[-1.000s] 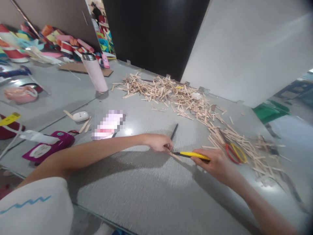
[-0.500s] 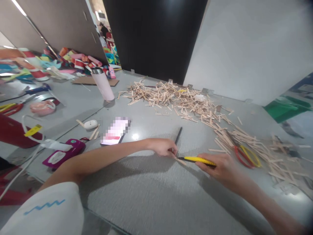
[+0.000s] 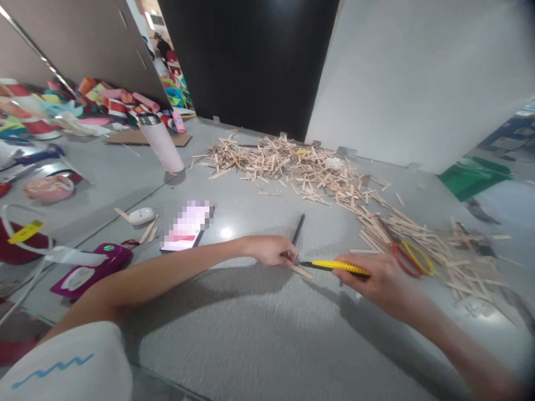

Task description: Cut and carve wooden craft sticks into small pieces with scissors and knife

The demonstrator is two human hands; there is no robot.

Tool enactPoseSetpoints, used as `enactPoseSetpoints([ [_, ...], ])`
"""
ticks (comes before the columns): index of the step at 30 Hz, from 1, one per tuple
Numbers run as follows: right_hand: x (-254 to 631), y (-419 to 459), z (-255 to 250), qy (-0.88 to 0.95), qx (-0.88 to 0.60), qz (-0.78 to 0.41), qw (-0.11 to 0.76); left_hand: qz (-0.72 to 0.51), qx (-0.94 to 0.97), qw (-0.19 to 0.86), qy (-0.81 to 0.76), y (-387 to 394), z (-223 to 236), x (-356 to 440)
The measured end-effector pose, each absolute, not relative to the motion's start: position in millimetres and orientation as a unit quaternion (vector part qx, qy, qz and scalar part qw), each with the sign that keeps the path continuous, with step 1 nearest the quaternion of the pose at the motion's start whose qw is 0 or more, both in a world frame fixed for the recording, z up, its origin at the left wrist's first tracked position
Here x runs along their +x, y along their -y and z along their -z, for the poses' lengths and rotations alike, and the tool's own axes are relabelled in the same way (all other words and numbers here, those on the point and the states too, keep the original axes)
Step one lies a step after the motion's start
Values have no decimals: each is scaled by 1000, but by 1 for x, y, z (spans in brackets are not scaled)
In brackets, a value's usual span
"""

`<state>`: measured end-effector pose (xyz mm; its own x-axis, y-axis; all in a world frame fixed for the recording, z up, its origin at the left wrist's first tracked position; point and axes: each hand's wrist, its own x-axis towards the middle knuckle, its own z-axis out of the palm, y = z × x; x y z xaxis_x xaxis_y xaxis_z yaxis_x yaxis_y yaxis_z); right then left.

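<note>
Low over the grey table, my left hand (image 3: 273, 250) is closed in a pinch on one end of a short flat wooden stick (image 3: 302, 272). The stick's free end points toward the lower right. My right hand (image 3: 371, 275) grips a yellow and black utility knife (image 3: 338, 266). Its dark tip points left and lies just above the stick, close to my left fingertips; whether it touches is too small to tell. Behind my left hand a thin dark pencil-like rod (image 3: 298, 228) lies on the table.
A heap of wooden sticks (image 3: 267, 161) spreads along the back and right. Red and yellow-handled scissors (image 3: 412, 259) lie at right. Leftward are a phone (image 3: 188, 225), white mouse (image 3: 141, 216), pink bottle (image 3: 161, 145) and purple device (image 3: 94, 270). A green bin (image 3: 474, 177) stands beyond the table.
The whole view has shifted, so things appear further left. The knife tip has lifted slightly off the stick's near side, and more of the stick shows. Both hands keep their grips.
</note>
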<state>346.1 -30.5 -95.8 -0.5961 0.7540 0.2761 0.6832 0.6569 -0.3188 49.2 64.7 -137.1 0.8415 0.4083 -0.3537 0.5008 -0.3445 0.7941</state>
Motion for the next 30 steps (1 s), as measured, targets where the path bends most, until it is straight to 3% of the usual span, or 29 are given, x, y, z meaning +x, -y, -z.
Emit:
enactPoseSetpoints([
  [18,347,29,106,897,-410,-90,141,52,826,488,-278,-65,136,48],
  [30,346,39,109,904,-417,-23,88,84,794,528,-290,-66,132,47],
])
